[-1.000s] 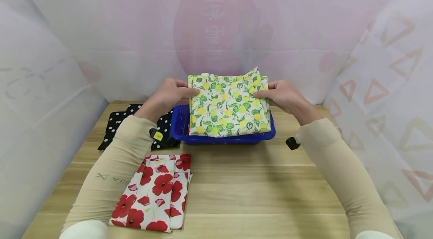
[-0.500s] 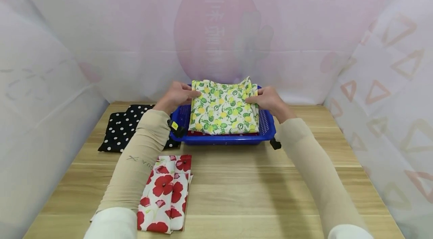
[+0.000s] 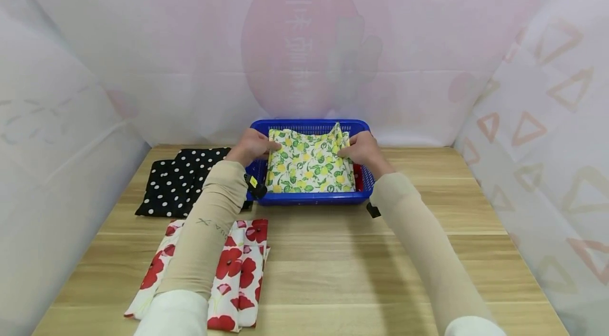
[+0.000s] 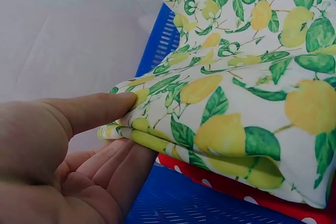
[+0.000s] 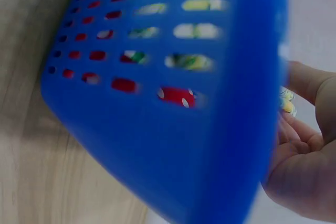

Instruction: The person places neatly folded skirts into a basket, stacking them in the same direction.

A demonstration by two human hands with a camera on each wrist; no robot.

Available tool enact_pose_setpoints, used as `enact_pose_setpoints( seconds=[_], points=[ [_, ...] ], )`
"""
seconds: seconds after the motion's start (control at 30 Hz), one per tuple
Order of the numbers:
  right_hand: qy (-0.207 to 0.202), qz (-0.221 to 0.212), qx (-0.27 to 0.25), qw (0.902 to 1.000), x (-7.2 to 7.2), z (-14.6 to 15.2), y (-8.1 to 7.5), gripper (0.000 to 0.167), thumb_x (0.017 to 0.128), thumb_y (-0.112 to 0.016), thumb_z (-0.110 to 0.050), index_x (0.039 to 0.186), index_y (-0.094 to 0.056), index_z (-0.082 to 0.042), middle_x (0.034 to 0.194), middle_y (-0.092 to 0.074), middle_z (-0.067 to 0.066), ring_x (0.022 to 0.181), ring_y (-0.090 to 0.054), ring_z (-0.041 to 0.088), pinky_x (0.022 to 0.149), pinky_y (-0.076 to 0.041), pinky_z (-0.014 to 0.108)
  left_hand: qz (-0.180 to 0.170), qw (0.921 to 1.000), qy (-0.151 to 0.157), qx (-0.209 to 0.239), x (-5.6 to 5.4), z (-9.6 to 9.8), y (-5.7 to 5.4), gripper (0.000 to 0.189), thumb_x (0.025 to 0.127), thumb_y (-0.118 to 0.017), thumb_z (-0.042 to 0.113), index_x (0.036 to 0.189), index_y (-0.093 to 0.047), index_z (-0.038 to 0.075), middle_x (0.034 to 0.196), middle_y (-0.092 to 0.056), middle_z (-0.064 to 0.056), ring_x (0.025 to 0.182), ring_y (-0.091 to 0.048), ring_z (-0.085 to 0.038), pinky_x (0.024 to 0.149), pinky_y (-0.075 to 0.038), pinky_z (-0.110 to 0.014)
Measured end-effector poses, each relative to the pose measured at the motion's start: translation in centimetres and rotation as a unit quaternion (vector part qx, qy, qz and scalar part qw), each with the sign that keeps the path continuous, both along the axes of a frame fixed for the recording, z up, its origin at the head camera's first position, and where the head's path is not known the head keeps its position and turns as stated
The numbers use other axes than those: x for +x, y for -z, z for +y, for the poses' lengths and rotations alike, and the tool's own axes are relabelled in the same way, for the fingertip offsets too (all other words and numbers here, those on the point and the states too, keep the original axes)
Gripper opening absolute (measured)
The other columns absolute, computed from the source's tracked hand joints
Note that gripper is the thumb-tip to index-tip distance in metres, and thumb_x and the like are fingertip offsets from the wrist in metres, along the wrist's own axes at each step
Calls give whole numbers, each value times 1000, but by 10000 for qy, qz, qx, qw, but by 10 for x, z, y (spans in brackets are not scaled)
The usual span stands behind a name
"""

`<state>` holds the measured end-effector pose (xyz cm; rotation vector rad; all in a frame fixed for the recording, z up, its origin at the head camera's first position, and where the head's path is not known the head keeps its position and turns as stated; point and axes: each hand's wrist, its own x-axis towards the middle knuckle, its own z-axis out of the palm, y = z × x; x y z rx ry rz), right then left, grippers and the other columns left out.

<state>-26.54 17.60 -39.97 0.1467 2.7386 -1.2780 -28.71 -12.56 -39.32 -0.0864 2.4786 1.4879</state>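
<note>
A folded lemon-print cloth [image 3: 309, 164] lies within the rim of a blue plastic basket [image 3: 309, 198], held at both sides. My left hand [image 3: 254, 146] pinches its left edge, thumb on top and fingers beneath, as the left wrist view shows. At the opposite edge my right hand [image 3: 363, 151] grips the cloth between thumb and fingers; in the right wrist view the basket wall [image 5: 157, 124] hides most of that grip. Under the lemon cloth is a red cloth with white dots [image 4: 231, 192], also visible through the basket's slots.
Left of the basket lies a folded black cloth with white dots [image 3: 176, 183]. Nearer the front, a folded poppy-print cloth [image 3: 238, 278] is partly covered by the left forearm. Pale printed curtains [image 3: 190, 35] enclose the wooden table [image 3: 333, 272] at the back and sides.
Both hands have lowered the lemon-print cloth from above the basket down inside its rim. The hands have also come a little closer together. The other cloths stay where they were.
</note>
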Motion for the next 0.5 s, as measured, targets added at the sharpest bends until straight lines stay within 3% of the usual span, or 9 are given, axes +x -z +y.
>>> enact_pose_setpoints(
  seconds=[0.1,0.2,0.27,0.33,0.4,0.47,0.5],
  points=[
    [52,22,80,10000,2,-3,1,54,95,-79,-17,61,-37,-15,56,-27,-4,50,-28,15,51,-35,29,-72,10000,-35,-47,-1,0,3,26,99,-76,19,78,-72,4,113,-75,-15,96,-75,-26,105,-59,-49],
    [48,128,163,9998,3,-2,0,53,94,-79,-16,59,-40,-14,54,-28,-4,50,-26,14,52,-35,29,-130,9998,-42,-106,-2,1,5,22,100,-73,18,97,-78,-3,121,-76,-20,105,-76,-30,105,-59,-48],
    [74,237,207,9995,5,0,-1,44,95,-77,-14,59,-51,-10,52,-39,-2,49,-34,13,55,-40,29,-136,9997,-22,-199,-2,1,4,23,101,-72,18,103,-78,-4,127,-75,-21,112,-76,-32,104,-60,-46],
    [71,324,261,9991,7,4,-5,31,96,-74,-13,68,-64,-3,59,-56,6,53,-47,17,62,-46,31,-87,9995,14,-303,-2,1,1,23,102,-70,18,98,-77,-3,131,-73,-22,115,-76,-33,103,-61,-45],
    [123,353,269,9989,9,7,-9,18,97,-72,-14,89,-75,2,80,-73,13,69,-64,22,73,-55,35,13,9988,40,-495,-1,-1,-3,28,103,-68,20,81,-71,1,130,-73,-24,113,-76,-34,101,-62,-45],
    [155,304,260,9991,11,11,-14,25,99,-70,-19,110,-77,3,106,-78,19,92,-73,30,87,-60,41,137,9972,65,-733,1,-4,-9,39,104,-66,23,69,-60,6,128,-74,-25,110,-75,-34,99,-62,-45],
    [182,255,239,9992,11,13,-17,29,101,-69,-21,117,-76,2,115,-77,20,100,-73,32,93,-61,43,216,9964,139,-807,3,-6,-13,40,105,-65,24,70,-61,6,131,-72,-26,111,-74,-34,99,-61,-45]
  ],
)
